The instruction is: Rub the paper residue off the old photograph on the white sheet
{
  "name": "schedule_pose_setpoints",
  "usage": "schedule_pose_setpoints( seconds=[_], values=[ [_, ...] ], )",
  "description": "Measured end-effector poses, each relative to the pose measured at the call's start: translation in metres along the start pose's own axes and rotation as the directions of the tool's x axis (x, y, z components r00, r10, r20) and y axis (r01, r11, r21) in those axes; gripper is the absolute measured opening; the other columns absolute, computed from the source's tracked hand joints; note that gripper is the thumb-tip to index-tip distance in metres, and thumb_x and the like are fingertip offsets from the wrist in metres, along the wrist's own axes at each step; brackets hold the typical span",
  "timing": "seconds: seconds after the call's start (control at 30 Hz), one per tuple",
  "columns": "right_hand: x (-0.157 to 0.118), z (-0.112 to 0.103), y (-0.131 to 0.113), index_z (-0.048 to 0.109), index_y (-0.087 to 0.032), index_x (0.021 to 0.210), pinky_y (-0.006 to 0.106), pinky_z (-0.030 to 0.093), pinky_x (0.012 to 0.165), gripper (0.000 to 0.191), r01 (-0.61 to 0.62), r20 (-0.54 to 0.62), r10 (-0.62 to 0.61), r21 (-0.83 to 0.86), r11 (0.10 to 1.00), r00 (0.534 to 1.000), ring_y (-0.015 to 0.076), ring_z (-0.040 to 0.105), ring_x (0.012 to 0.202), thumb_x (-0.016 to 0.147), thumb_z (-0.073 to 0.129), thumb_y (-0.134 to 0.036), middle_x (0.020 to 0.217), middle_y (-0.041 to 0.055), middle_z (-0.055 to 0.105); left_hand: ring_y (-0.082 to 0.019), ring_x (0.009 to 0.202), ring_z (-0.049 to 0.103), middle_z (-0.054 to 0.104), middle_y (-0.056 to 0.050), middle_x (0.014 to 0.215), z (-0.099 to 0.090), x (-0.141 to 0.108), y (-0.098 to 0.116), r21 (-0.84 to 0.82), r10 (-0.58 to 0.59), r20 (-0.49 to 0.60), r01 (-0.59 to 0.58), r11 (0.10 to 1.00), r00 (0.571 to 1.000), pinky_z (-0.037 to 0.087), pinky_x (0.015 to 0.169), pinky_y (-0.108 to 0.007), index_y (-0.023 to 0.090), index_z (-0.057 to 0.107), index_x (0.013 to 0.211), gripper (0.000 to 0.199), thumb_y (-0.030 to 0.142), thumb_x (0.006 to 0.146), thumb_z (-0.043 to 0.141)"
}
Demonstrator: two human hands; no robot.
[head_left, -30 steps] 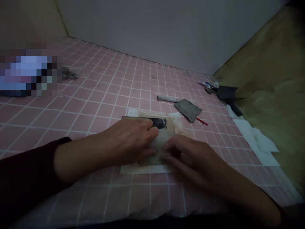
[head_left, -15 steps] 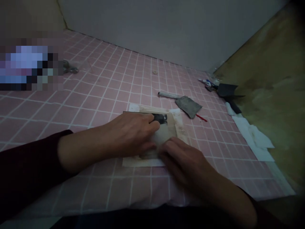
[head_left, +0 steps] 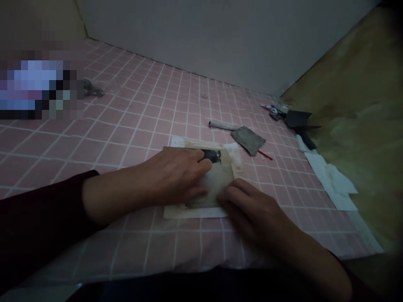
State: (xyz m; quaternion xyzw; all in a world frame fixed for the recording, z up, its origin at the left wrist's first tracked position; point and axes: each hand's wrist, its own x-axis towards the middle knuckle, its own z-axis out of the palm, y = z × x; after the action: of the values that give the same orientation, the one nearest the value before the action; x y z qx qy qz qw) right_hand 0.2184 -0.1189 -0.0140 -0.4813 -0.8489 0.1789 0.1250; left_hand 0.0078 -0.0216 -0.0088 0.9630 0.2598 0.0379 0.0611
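A flat grey-beige sheet point(head_left: 214, 180) with a dark picture point(head_left: 215, 156) near its top edge lies on stained white paper point(head_left: 234, 157). Across the left part of the sheet rests my left hand point(head_left: 181, 174), fingers bent and pressing down, thumb apart from the index finger. My right hand point(head_left: 252, 205) is closed at the sheet's lower right corner, fingertips bunched together and low against the surface. Whatever those fingertips hold, if anything, is hidden and slightly blurred.
Beyond the sheet lie a grey tube point(head_left: 222, 125), a grey cloth-like square point(head_left: 249, 140) and a red stick point(head_left: 265, 155). Dark tools point(head_left: 299, 119) and white papers point(head_left: 333, 180) line the right wall. A pink checked cloth point(head_left: 141, 113) covers the table; a pixelated patch hides the far left.
My right hand has shifted slightly to the right along the sheet's lower edge. My left hand stays in place on the sheet; the whole view has moved only a little.
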Motion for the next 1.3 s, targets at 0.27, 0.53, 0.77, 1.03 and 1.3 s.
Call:
schedule_pose_setpoints(
  seconds=[0.27,0.53,0.77,1.03,1.3],
  values=[
    [0.008,0.003,-0.007,0.05,-0.018,0.085,0.027,0.043,0.063,0.013,0.002,-0.038,-0.003,-0.019,1.0,0.999,0.0142,0.051,0.069,0.093,0.044,-0.01,0.08,0.0024,0.052,-0.017,0.07,0.055,0.058,-0.004,0.091,0.0,-0.001,0.0,-0.002,0.001,0.001,-0.001,1.0,1.0,0.035,0.056,-0.028,0.018,0.052,0.085,0.022,0.039,0.088,0.059],
    [0.0,-0.004,0.0,0.054,-0.017,0.086,0.027,0.043,0.063,0.013,-0.079,-0.026,0.077,-0.085,0.993,0.997,0.0141,0.052,0.07,0.093,0.046,-0.01,0.082,0.0032,0.052,-0.018,0.069,0.056,0.058,-0.003,0.09,0.0,-0.001,-0.001,-0.003,0.007,0.0,-0.007,1.0,1.0,0.034,0.054,-0.029,0.018,0.053,0.086,0.023,0.04,0.086,0.061],
    [0.002,0.001,-0.001,0.056,-0.017,0.086,0.027,0.043,0.064,0.015,-0.018,-0.037,0.016,-0.056,0.998,0.999,0.0143,0.051,0.071,0.093,0.045,-0.009,0.082,0.0031,0.052,-0.018,0.072,0.055,0.058,-0.004,0.091,0.001,0.0,0.0,-0.023,-0.002,-0.002,0.002,1.0,1.0,0.033,0.055,-0.028,0.019,0.052,0.086,0.024,0.041,0.086,0.061],
    [0.005,0.003,-0.006,0.055,-0.016,0.086,0.027,0.043,0.065,0.015,0.051,-0.074,-0.053,-0.028,0.998,0.996,0.0147,0.051,0.071,0.094,0.044,-0.011,0.079,0.0026,0.053,-0.017,0.072,0.054,0.058,-0.004,0.093,0.004,0.0,-0.002,-0.038,-0.003,-0.016,0.002,0.999,1.0,0.032,0.057,-0.027,0.019,0.052,0.086,0.016,0.034,0.089,0.056],
    [-0.004,-0.002,-0.001,0.057,-0.016,0.086,0.026,0.043,0.064,0.015,-0.06,-0.059,0.057,-0.055,0.997,0.997,0.0137,0.051,0.07,0.094,0.046,-0.01,0.081,0.0031,0.053,-0.018,0.07,0.053,0.059,-0.004,0.094,0.002,0.001,-0.002,-0.042,-0.019,0.01,0.019,0.999,1.0,0.032,0.056,-0.027,0.019,0.053,0.086,0.014,0.032,0.088,0.057]
  ],
)
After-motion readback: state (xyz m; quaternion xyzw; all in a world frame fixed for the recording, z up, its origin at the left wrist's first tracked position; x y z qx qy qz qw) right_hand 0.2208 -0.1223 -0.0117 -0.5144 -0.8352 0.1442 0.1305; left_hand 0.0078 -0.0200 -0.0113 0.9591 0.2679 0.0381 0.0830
